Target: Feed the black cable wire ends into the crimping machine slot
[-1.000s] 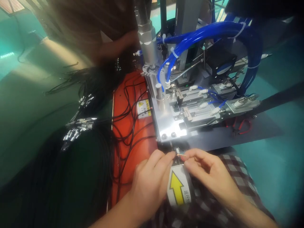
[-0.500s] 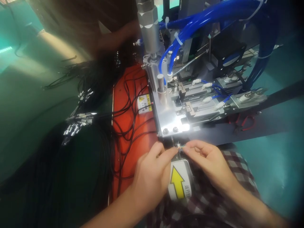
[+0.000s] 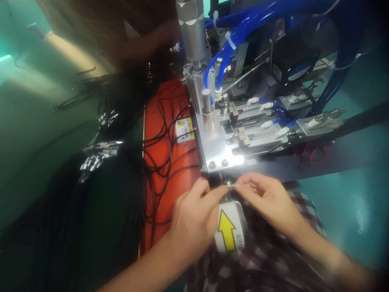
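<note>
My left hand [image 3: 194, 217] and my right hand [image 3: 267, 200] meet fingertip to fingertip just below the front edge of a metal machine plate [image 3: 217, 152]. Between them they pinch a small wire end with a tiny metal terminal [image 3: 230, 184]. Both hands are closed in a pinch on it. Under the hands lies a white label with a yellow arrow [image 3: 227, 233] that points toward the machine.
An orange panel [image 3: 161, 162] with loose black wires lies left of the machine. A large bundle of black cables with metal ends [image 3: 97, 158] fills the left. Blue air hoses [image 3: 243, 28] and a silver cylinder [image 3: 193, 36] rise behind. Red-handled pliers [image 3: 310, 156] lie right.
Both hands with the wire end have shifted upward in view, closer to the machine plate's front edge. The pinch has stayed the same.
</note>
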Available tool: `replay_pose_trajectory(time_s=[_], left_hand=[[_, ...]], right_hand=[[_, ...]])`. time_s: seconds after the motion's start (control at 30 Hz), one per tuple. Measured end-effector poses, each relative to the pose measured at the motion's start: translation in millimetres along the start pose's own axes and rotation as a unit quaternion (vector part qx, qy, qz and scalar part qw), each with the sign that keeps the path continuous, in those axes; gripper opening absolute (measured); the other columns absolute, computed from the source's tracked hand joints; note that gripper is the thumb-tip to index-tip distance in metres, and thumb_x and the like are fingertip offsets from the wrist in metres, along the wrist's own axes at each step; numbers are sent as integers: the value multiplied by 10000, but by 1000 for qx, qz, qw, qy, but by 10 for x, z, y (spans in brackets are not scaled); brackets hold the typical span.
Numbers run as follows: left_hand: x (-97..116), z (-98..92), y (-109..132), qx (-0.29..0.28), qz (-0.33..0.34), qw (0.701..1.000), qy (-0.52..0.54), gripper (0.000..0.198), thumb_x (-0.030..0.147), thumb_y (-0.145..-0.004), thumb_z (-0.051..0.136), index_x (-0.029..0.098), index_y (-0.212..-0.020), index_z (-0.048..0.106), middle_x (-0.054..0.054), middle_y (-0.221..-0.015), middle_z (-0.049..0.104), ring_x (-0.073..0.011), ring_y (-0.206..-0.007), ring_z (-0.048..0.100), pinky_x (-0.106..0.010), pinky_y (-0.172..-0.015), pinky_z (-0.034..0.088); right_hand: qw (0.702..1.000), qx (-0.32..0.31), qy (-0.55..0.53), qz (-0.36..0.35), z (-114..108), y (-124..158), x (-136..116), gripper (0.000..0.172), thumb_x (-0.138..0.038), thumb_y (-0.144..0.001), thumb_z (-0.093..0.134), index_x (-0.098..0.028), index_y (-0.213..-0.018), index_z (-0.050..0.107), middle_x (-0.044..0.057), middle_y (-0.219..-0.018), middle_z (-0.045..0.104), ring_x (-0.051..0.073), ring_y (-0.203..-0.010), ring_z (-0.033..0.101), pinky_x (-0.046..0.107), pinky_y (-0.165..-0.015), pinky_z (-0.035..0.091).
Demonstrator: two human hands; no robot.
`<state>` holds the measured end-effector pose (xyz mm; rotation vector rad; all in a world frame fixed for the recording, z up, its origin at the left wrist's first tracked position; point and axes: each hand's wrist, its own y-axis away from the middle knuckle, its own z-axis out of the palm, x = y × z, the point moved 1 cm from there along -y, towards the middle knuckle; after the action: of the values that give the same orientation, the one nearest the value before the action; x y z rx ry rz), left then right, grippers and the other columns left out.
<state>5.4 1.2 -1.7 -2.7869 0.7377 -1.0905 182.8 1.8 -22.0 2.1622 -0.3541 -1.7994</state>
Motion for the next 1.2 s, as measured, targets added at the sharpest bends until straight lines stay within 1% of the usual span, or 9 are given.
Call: replay_pose_trajectory(time_s=[0.13, 0.33, 0.47, 0.53, 0.67, 0.77, 0.93, 1.1, 1.2], left_hand=[[-3, 4, -5, 2, 0, 1000, -12, 363, 30, -822, 475, 169, -1071, 700, 1, -718, 452, -97, -576, 480, -200, -511, 408], [35, 6, -19, -1, 18, 998, -67, 334, 55, -824, 484, 151, -1049, 712, 6, -685, 438, -97, -540, 459, -204, -475, 372], [44, 11, -29, 2, 19, 997, -80, 326, 67, -831, 481, 154, -1043, 713, 7, -683, 438, -95, -536, 458, -202, -469, 362], [35, 10, -28, 3, 13, 998, -69, 321, 77, -838, 482, 157, -1048, 711, 5, -692, 441, -97, -547, 471, -200, -480, 380], [15, 14, -15, 3, 5, 999, -46, 316, 86, -846, 478, 158, -1051, 707, -3, -712, 448, -103, -575, 488, -200, -504, 405], [5, 22, -6, 3, 0, 999, -44, 320, 79, -843, 483, 162, -1057, 706, -4, -717, 452, -106, -585, 494, -203, -514, 412], [-7, 30, -4, 4, 0, 999, -39, 322, 76, -846, 480, 166, -1058, 705, -3, -716, 457, -106, -588, 498, -203, -515, 412], [-7, 30, 0, 4, 4, 999, -44, 315, 82, -848, 475, 164, -1047, 705, -3, -714, 462, -105, -589, 496, -199, -511, 404], [-5, 26, 1, 1, 3, 999, -46, 323, 85, -851, 464, 171, -1053, 701, 0, -705, 457, -105, -583, 488, -201, -511, 399]], right_hand=[[1000, 5, -1, 5, 4, 22, -20, 217, -372, -778, 616, -164, -718, 599, -44, -569, 454, 101, -524, 398, 223, -476, 351], [1000, 0, 1, -2, 32, -3, -7, 204, -356, -790, 601, -166, -719, 578, -41, -586, 463, 103, -544, 407, 230, -499, 355], [999, -43, -10, 13, -9, -27, -23, 223, -373, -787, 601, -167, -708, 570, -58, -541, 429, 93, -502, 377, 221, -464, 330], [998, -58, 2, 7, -49, -15, -26, 237, -393, -802, 590, -163, -749, 595, -51, -550, 447, 97, -505, 387, 223, -466, 341], [998, -13, 48, -30, -98, 26, -5, 241, -399, -829, 581, -168, -867, 641, 16, -697, 591, 140, -615, 508, 247, -537, 415], [997, 12, 63, -51, -78, 29, 25, 218, -388, -820, 606, -176, -857, 645, 36, -740, 631, 161, -659, 556, 256, -550, 425], [994, 10, 74, -82, -50, 14, 40, 161, -335, -850, 594, -181, -819, 634, 31, -754, 638, 159, -673, 574, 258, -580, 439], [984, 7, 122, -132, -36, 21, -15, 144, -289, -888, 548, -186, -814, 617, 15, -748, 621, 147, -674, 558, 256, -611, 429], [990, 9, 89, -107, -2, -5, -32, 151, -305, -877, 557, -182, -806, 608, 5, -717, 593, 130, -628, 523, 241, -569, 414]])
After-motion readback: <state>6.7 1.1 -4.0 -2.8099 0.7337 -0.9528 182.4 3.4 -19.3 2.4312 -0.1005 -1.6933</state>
